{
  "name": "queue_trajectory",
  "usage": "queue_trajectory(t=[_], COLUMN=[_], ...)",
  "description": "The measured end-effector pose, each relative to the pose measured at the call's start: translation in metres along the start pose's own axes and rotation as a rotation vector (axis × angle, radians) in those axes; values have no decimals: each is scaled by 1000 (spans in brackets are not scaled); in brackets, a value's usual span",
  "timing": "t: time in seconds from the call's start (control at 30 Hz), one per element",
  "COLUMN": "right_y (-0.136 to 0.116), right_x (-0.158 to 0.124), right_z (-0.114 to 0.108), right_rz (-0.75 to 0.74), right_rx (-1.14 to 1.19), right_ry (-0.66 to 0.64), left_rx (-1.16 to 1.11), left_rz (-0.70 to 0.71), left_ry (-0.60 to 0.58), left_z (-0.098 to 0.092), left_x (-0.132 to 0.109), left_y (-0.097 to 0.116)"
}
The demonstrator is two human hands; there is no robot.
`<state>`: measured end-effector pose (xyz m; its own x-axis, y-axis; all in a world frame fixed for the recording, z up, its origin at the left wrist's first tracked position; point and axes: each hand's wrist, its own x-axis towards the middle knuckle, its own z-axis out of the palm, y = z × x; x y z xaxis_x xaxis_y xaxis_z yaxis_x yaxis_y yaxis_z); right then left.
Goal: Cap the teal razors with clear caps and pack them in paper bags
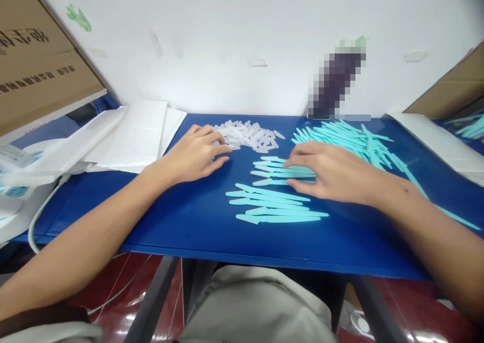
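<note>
My left hand (196, 154) is at the left edge of a pile of small whitish translucent caps (251, 135). Its fingers curve with the thumb apart, and nothing shows in its grasp. My right hand (333, 174) lies over a row of turquoise eyebrow razors (270, 173), fingertips and thumb spread around their handles; some contact is hidden under the palm. Nearer the table's front edge lies another group of several eyebrow razors (280, 202), side by side with their blade ends to the left. Behind my right hand is a large heap of turquoise razors (340, 136).
A blue-covered table (212, 237) stands against a white wall (227, 45). White padded envelopes (132, 133) and a printed cardboard box (45, 60) are at the left. A pixelated dark object (336, 86) leans on the wall. Another white envelope (434, 138) lies at the right.
</note>
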<state>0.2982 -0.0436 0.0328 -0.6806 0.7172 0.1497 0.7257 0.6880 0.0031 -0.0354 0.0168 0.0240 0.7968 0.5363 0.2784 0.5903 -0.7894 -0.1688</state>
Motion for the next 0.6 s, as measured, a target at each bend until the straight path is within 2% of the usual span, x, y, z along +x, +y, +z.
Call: queue_trajectory(t=[0.13, 0.23, 0.47, 0.6], right_y=[-2, -5, -17, -17], right_x=[3, 6, 13, 10], right_z=[6, 14, 13, 6], right_rz=[13, 28, -47, 27], right_rx=[38, 69, 26, -9], right_ry=[-39, -41, 60, 51], left_rx=[33, 2, 5, -26], left_rz=[-81, -92, -97, -19], left_ry=[-85, -107, 8, -33], left_z=[-3, -3, 10, 18], left_x=[-12, -15, -2, 2], left_y=[-24, -28, -7, 3])
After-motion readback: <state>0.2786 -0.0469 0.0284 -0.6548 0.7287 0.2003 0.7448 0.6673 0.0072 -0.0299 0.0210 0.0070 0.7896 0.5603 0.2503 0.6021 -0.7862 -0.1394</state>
